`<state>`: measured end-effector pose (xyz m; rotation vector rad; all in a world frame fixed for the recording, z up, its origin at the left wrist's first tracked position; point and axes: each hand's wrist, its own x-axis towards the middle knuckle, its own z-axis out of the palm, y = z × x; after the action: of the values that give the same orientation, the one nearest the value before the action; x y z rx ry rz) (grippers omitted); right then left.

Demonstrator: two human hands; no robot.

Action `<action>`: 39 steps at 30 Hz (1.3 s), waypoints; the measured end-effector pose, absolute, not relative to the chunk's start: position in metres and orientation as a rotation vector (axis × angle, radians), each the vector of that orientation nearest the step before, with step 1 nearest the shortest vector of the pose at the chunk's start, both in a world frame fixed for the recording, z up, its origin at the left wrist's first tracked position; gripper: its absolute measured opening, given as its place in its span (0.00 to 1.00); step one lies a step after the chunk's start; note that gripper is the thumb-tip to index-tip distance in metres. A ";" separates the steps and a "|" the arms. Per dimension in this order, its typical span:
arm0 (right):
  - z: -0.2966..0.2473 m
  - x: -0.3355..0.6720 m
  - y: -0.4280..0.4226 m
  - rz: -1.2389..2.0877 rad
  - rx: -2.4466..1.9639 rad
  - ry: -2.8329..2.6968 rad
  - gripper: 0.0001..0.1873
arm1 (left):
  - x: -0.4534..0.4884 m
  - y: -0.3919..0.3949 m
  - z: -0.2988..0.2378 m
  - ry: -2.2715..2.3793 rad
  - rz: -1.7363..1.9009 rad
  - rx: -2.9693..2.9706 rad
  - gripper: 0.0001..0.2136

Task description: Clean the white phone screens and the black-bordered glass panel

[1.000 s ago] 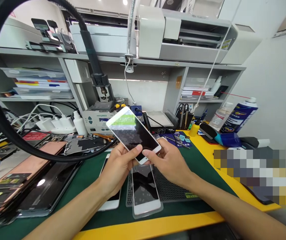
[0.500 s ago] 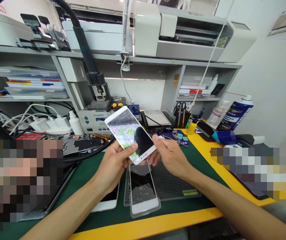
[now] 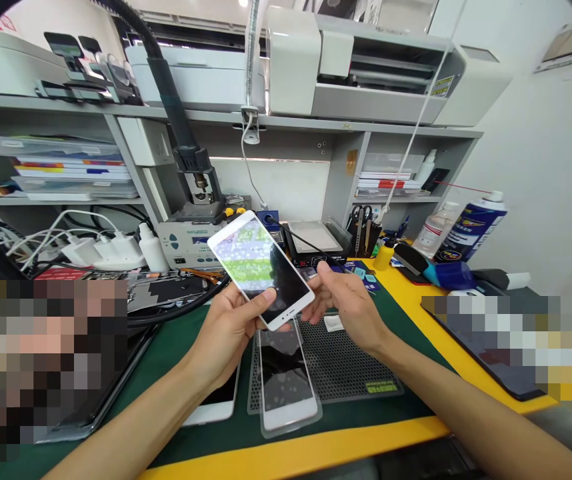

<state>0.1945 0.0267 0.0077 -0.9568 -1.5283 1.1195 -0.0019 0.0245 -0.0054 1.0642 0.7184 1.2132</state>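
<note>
Gripping a white smartphone point(image 3: 261, 270) by its lower edge, the person's left hand point(image 3: 229, 330) tilts the phone's glossy glass face up above a green mat point(image 3: 176, 353), the top corner angled away toward the back of the worktop. The right hand point(image 3: 349, 310) is open, fingers spread, just beside the phone's right edge and apparently not touching it.

Directly beneath, a second white smartphone point(image 3: 283, 380) lies face up on a clear sheet, over a black mesh mat point(image 3: 346, 367) with a small white slip point(image 3: 333, 323) on it. A third white phone point(image 3: 216, 400) lies partly under the left wrist, close beside the mesh mat. Open mat remains to the right of the hands, up to the worktop's yellow edge point(image 3: 291, 447) at the near side.

Behind the raised phone, a black cable point(image 3: 181, 308) crosses the worktop, in front of a hot-air rework station point(image 3: 186, 243) and a heating plate point(image 3: 313, 239). Farther right stand a cup of scissors and tools point(image 3: 363, 230), a clear bottle point(image 3: 433, 233) and a blue spray can point(image 3: 471, 227). Pixelated patches hide parts of the worktop at left and right.
</note>
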 end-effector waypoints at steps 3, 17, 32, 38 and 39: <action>0.003 0.193 0.026 0.933 -1.016 -1.633 0.22 | -0.002 0.023 -0.005 0.717 1.189 1.079 0.15; 0.008 0.192 0.026 1.169 -0.806 -1.649 0.23 | -0.002 0.023 -0.010 0.606 1.042 1.262 0.09; 0.018 0.198 0.022 1.173 -0.835 -1.523 0.15 | -0.005 0.014 -0.011 0.646 0.845 1.339 0.12; 0.014 0.200 0.024 0.994 -0.877 -1.530 0.33 | -0.007 0.017 -0.013 0.606 0.797 1.295 0.13; 0.013 0.199 0.024 1.004 -0.875 -1.518 0.33 | -0.006 0.016 -0.013 0.603 0.809 1.298 0.13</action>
<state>0.1995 0.0244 0.0126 -0.8746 -1.5184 1.0037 -0.0065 0.0164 -0.0129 1.2982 0.6034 0.8086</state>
